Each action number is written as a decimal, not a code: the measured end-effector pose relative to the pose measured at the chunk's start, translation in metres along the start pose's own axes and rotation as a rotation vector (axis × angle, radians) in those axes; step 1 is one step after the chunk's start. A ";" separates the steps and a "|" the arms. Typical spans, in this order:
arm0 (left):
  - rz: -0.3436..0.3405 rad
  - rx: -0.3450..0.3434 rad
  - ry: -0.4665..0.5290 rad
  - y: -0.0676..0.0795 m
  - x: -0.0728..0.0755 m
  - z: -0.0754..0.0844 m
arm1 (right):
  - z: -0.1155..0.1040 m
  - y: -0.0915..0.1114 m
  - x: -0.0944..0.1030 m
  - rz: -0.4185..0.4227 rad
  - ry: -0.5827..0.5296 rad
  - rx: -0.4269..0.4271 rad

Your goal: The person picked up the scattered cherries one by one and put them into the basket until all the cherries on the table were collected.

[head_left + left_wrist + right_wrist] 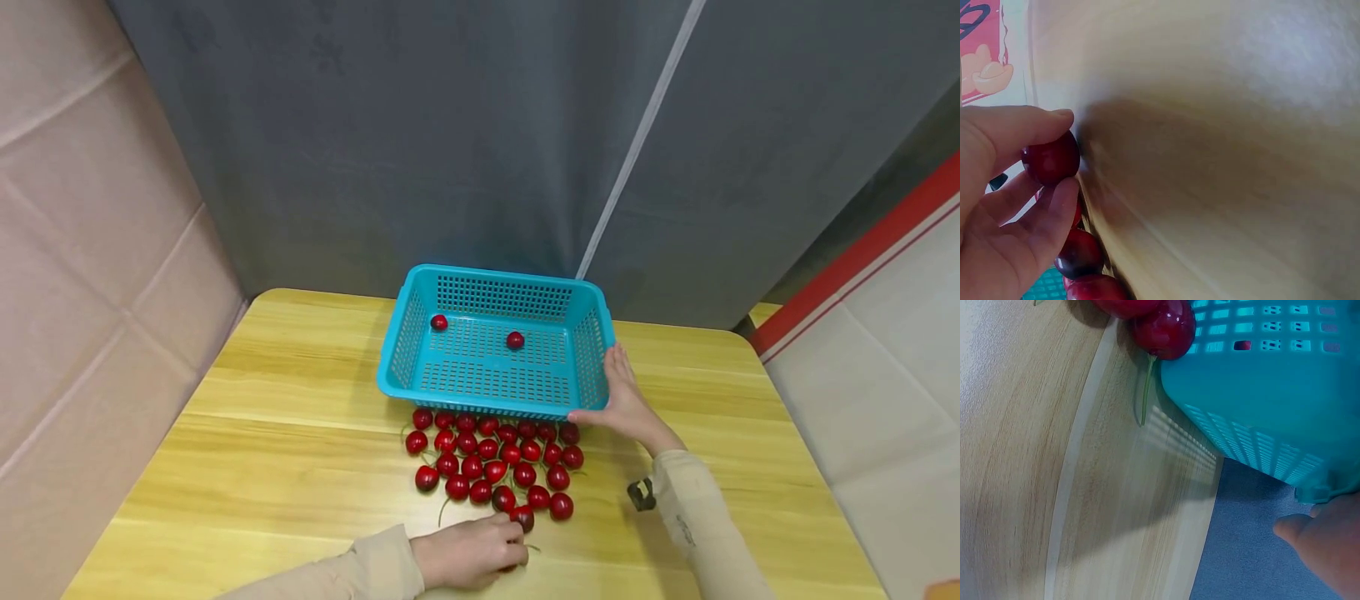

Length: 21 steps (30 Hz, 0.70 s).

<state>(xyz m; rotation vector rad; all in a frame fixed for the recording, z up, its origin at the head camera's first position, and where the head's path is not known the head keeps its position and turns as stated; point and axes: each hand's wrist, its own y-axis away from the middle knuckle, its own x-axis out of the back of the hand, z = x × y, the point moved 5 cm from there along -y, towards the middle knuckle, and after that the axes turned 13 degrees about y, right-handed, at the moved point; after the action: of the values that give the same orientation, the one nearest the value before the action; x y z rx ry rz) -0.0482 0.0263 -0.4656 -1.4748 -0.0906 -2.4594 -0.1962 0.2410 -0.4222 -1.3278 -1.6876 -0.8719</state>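
Note:
My left hand (474, 552) is low over the table at the near edge of a cluster of red cherries (487, 450). In the left wrist view its thumb and fingers pinch one dark red cherry (1052, 159) close to the tabletop. At the right end of a turquoise plastic basket (480, 402), my right hand (626, 408) rests with straight fingers along the outer side and its thumb at the front corner. Two loose cherries lie inside the basket, one a left cherry (438, 322), the other a middle cherry (515, 340).
The wooden table (300, 400) carries the basket near its far edge, with the cherries in rough rows before it, several with green stems. A grey curtain (420, 142) hangs behind the table. Pale panels (97, 250) stand at the left. A small black object (641, 494) shows by the right sleeve.

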 end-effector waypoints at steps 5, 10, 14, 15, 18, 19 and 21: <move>0.018 -0.002 -0.007 0.000 0.004 0.001 | 0.000 0.000 0.000 0.002 0.000 0.003; 0.050 -0.037 -0.021 -0.001 0.016 0.005 | -0.001 0.000 0.000 0.006 0.006 0.005; 0.104 -0.090 -0.085 -0.006 0.032 0.011 | -0.001 0.000 0.001 0.001 0.011 0.002; 0.119 -0.098 -0.099 -0.007 0.037 0.013 | 0.000 0.000 0.001 0.000 0.013 0.001; 0.156 -0.107 -0.120 -0.010 0.053 0.014 | 0.000 0.000 0.001 -0.001 0.016 -0.002; 0.165 -0.105 -0.128 -0.012 0.060 0.014 | -0.001 0.000 0.001 0.000 0.017 -0.001; 0.186 -0.099 -0.146 -0.015 0.074 0.014 | -0.001 0.000 0.001 0.003 0.018 -0.001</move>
<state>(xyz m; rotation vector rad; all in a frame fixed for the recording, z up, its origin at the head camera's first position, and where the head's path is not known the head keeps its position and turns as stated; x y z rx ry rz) -0.0731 0.0283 -0.3933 -1.6236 0.1360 -2.2367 -0.1961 0.2408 -0.4212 -1.3197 -1.6709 -0.8807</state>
